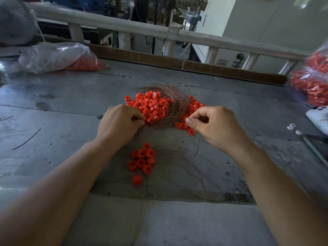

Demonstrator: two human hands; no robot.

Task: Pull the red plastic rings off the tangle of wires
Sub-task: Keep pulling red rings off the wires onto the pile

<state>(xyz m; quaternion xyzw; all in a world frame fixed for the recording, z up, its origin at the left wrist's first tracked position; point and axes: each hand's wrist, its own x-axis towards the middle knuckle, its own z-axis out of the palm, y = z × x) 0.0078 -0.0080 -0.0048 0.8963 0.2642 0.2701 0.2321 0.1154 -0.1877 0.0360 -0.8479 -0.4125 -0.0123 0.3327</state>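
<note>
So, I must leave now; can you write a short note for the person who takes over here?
Left grip: pinches the near edge of the tangle of wires.
Right grip: thumb pressed to forefinger beside the tangle; what it holds is too small to tell.
Things: big heap of red rings lies against the tangle; a small cluster and one single ring lie nearer, among loose wires.
Done: probably the near cluster.
To do: the big heap, seemingly caught in the wires.
</note>
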